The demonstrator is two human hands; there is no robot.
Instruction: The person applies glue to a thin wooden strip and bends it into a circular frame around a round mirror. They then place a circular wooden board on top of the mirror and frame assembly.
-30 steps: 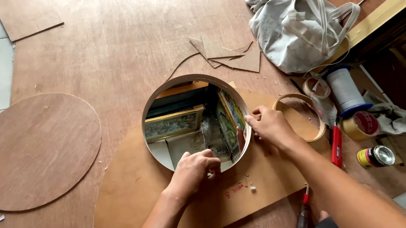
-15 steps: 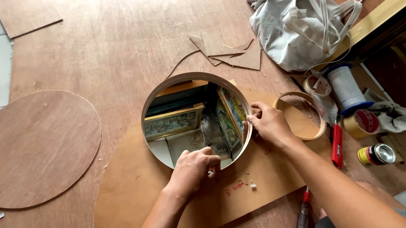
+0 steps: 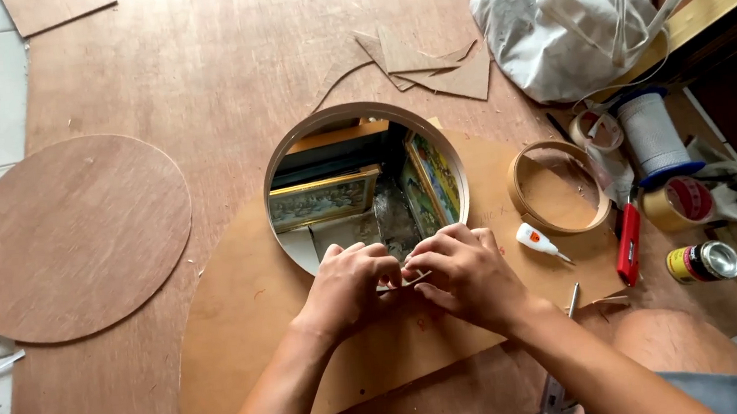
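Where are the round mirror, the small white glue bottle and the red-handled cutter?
Round mirror [image 3: 357, 181], head view, on the glass.
Small white glue bottle [image 3: 531, 238], head view, its body.
Red-handled cutter [image 3: 630, 242], head view, mid-handle.

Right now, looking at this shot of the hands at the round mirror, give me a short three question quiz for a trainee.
1. True or false: both hands, the left hand and the right hand, meet at the near edge of the round mirror.
2. Which lies just right of the right hand? A) the small white glue bottle B) the large wooden disc C) the grey cloth bag
3. Fill in: the red-handled tool lies between the wooden ring and the ____ can.

Key: 1 true; 2 A; 3 small metal.
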